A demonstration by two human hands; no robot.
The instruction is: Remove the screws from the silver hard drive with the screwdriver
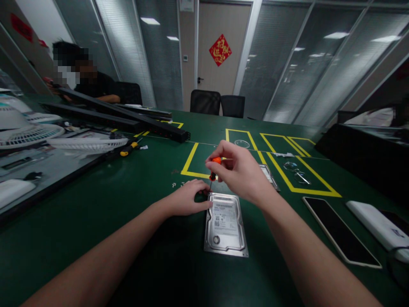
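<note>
A silver hard drive (225, 224) with a white label lies flat on the green table. My right hand (241, 170) is closed around the orange and black handle of a small screwdriver (213, 175). The shaft points down, its tip at the drive's far left corner. At that same corner my left hand (190, 198) grips the drive's edge, thumb on the near side and fingers by the screwdriver tip. Several tiny screws (174, 185) lie left of the fingers. Partly hidden behind my right wrist is a second hard drive (270, 177).
To the right are a phone (340, 230), a white power bank (380, 226) and eyeglasses (297, 172). Yellow tape (188, 160) marks rectangles on the table. A yellow and black screwdriver (128, 149), fan parts (86, 144) and long black bars (128, 115) occupy the left. A person (96, 85) sits beyond.
</note>
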